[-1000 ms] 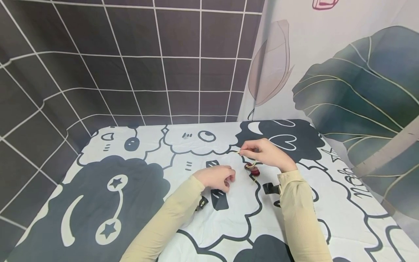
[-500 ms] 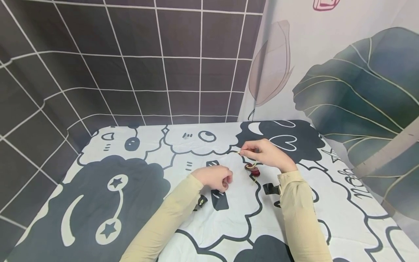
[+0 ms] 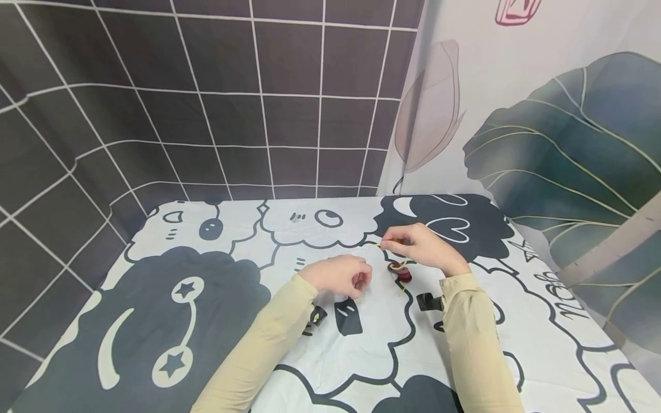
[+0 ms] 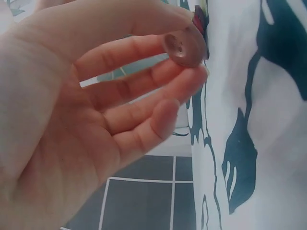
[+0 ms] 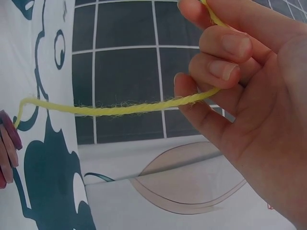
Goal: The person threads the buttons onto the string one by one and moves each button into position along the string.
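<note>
My left hand point(image 3: 335, 274) hovers a little above the middle of the cloth. In the left wrist view its thumb and fingers pinch a round brown button point(image 4: 183, 47) with small holes. To the right and farther back, my right hand point(image 3: 420, 248) pinches a yellow yarn point(image 5: 139, 109) near one end, which pokes out past the fingertips. From those fingers the yarn runs down to a small stack of red and brown buttons point(image 3: 401, 272) lying on the cloth. At the left edge of the right wrist view, the yarn meets these stacked buttons point(image 5: 8, 148).
A white cloth point(image 3: 361, 355) with dark cartoon cloud prints covers the table. Dark grid-patterned fabric point(image 3: 289, 120) hangs behind and to the left, and a leaf-print curtain point(image 3: 563, 143) on the right. A black wrist camera point(image 3: 430, 302) shows by the right sleeve.
The head view has tilted up slightly. My left hand has shifted a little toward the back, covering a dark print, with the button still pinched. The right hand keeps its place on the yarn.
</note>
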{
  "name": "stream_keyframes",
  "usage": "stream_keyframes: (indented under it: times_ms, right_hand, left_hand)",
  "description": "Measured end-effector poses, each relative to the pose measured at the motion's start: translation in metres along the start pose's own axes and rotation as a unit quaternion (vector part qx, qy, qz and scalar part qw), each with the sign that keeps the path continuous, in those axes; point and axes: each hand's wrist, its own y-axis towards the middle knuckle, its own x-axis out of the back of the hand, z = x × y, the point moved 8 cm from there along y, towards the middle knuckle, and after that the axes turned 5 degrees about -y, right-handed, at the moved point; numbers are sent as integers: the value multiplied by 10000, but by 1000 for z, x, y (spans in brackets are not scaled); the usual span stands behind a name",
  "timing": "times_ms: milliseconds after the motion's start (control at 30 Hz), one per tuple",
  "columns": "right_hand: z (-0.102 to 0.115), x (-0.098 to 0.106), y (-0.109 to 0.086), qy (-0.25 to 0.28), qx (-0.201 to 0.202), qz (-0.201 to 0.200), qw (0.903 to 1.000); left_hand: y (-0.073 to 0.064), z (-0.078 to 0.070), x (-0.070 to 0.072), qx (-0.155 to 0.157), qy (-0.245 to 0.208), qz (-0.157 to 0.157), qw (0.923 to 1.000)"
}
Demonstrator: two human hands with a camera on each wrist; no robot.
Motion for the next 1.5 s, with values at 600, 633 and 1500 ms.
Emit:
stream_keyframes:
  times_ms: [600, 633, 1500]
  right_hand:
    - [1, -4, 0, 155, 89, -19, 9998]
    - [2, -4, 0, 183, 116, -11, 9998]
    - [23, -24, 16, -218, 576, 235, 9978]
  left_hand:
    - [-17, 1, 44, -470, -699, -1496, 9851]
    - [-18, 2, 46, -473, -709, -1576, 9838]
    - [-33, -7, 70, -978, -683, -2419, 9629]
